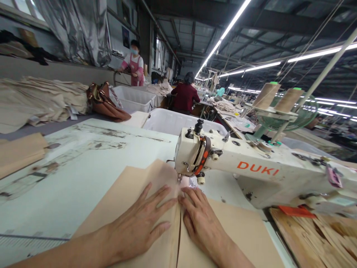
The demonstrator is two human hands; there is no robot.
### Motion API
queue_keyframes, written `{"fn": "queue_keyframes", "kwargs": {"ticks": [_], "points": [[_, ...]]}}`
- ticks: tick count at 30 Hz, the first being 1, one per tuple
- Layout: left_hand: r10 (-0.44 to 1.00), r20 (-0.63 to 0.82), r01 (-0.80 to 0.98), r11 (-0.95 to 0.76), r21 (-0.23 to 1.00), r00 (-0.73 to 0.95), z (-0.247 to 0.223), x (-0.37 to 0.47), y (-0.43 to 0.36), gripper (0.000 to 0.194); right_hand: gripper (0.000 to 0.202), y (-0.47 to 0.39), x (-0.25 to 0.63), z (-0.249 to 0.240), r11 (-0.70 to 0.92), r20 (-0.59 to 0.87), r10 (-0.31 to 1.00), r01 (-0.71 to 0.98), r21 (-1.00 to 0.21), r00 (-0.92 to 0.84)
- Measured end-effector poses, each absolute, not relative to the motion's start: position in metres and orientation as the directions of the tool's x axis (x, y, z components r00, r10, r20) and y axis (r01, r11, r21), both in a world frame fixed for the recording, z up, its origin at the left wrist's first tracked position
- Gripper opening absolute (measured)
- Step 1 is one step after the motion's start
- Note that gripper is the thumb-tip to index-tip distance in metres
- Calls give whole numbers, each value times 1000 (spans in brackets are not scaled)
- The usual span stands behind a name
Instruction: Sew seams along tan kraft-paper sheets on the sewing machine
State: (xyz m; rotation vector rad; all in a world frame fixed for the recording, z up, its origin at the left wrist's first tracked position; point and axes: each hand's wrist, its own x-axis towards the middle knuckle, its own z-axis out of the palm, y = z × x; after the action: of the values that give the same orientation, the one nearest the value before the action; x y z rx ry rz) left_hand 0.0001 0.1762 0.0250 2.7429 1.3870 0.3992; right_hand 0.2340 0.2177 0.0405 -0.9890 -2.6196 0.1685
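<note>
Beige fabric [119, 201] lies under the needle area of a white sewing machine [223, 163], with a seam line running from the presser foot [180, 178] toward me. My left hand [142, 217] rests flat on the fabric left of the seam, fingers spread. Just right of the seam, my right hand [199, 214] presses down on the right-hand fabric panel [237, 223], its fingers bent and close together near the foot. Whether its fingertips pinch the fabric edge cannot be made out.
Folded beige pieces [22, 152] lie at the left. Behind them are a fabric stack [41, 98] and a brown bag [107, 104]. White bins [167, 121] stand beyond the table. Thread cones [266, 96] rise at right. Two people work farther back.
</note>
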Motion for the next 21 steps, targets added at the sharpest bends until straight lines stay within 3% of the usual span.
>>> {"fn": "queue_keyframes", "kwargs": {"ticks": [10,16,21], "points": [[773,216,760,-631,155,597,27,0,178,56,42,217,235,40,756,273,653,625,-193,-706],[784,218,757,-619,206,581,26,-3,181,55,25,218,228,43,766,302,638,626,-150,-708],[767,242,723,-641,257,594,23,-4,182,62,19,220,226,49,751,227,660,640,-165,-716]]}}
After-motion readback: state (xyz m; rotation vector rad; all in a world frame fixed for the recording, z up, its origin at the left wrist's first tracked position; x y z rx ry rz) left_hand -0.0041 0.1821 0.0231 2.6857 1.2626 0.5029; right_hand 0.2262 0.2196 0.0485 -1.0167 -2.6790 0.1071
